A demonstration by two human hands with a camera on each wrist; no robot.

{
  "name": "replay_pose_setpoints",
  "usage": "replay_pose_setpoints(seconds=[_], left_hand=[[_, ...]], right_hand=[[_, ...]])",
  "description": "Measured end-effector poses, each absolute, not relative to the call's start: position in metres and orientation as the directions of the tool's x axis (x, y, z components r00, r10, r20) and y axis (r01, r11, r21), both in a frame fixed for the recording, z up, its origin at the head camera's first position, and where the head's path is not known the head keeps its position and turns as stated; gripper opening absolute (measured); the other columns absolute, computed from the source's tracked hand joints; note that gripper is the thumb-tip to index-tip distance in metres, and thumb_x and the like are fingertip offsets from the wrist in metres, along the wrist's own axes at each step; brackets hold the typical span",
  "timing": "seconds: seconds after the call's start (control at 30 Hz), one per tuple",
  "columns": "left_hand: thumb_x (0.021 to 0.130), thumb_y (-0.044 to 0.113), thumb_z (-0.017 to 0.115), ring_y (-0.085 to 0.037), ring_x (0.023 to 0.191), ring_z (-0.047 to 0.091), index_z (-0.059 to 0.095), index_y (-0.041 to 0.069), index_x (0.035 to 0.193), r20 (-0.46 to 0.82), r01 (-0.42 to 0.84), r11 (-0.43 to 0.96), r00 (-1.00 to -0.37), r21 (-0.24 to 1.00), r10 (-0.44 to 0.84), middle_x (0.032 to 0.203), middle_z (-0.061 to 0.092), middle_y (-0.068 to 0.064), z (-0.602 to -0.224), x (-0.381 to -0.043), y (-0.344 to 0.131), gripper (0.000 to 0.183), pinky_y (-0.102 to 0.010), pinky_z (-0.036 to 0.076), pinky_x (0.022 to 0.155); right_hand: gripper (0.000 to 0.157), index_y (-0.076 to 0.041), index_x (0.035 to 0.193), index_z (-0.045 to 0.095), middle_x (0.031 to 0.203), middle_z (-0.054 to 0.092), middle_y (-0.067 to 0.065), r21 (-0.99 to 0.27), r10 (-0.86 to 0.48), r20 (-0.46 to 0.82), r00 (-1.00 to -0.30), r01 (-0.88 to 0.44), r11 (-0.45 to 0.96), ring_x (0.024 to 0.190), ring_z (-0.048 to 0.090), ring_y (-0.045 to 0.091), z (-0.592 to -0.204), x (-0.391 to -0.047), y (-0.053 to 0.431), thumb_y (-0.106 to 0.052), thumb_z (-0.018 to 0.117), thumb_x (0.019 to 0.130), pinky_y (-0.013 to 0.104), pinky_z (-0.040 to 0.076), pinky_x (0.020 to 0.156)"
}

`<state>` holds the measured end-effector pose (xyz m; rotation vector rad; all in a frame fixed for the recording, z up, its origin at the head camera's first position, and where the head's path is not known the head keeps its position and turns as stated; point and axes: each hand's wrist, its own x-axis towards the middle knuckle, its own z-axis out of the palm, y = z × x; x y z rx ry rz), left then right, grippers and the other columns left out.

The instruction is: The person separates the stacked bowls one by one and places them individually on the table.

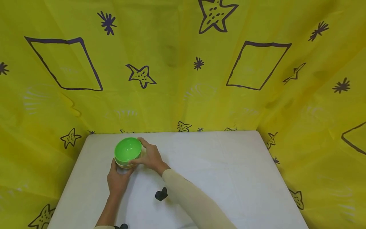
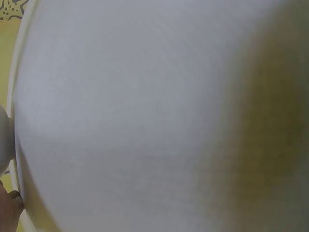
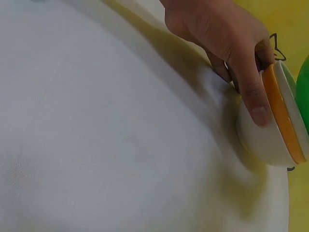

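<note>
A bright green bowl (image 1: 127, 150) tops a stack of bowls at the table's far left. Beneath it show the pale and orange rims of the lower bowls (image 1: 122, 166). My left hand (image 1: 118, 181) grips these from the near side; in the right wrist view its thumb lies along a white bowl (image 3: 263, 142) beside an orange rim (image 3: 282, 113). With thumb in front and fingers at the far rim, my right hand (image 1: 152, 156) holds the green bowl from the right. The left wrist view catches only a rounded pale edge (image 2: 5, 140) and part of a hand.
A white-covered table (image 1: 223, 171) spreads beneath the hands. Yellow patterned curtains (image 1: 177, 98) stand behind it and along both sides. A small black object (image 1: 161, 194) shows by the right sleeve, and another dark piece (image 1: 124, 226) by the left cuff.
</note>
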<state>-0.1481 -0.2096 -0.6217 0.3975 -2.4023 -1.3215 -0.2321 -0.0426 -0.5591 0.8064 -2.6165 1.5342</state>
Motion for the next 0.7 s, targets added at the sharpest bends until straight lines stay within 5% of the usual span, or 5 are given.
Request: replay_pose_setpoints(seconds=[0.7], left_hand=[[0.074, 0.016, 0.097, -0.051, 0.141, 0.046, 0.046, 0.001, 0.155, 0.194, -0.055, 0.497, -0.879, 0.866, -0.436, 0.151, 0.051, -0.031, -0.626, -0.149, -0.212, 0.098, -0.066, 0.039, 0.112]], right_hand=[[0.095, -0.013, 0.152, 0.052, 0.148, 0.062, -0.004, -0.877, -0.327, 0.370, -0.870, -0.443, 0.186, 0.141, 0.052, 0.011, -0.540, -0.222, 0.008, -0.014, 0.100, 0.070, 0.040, 0.039, 0.119]])
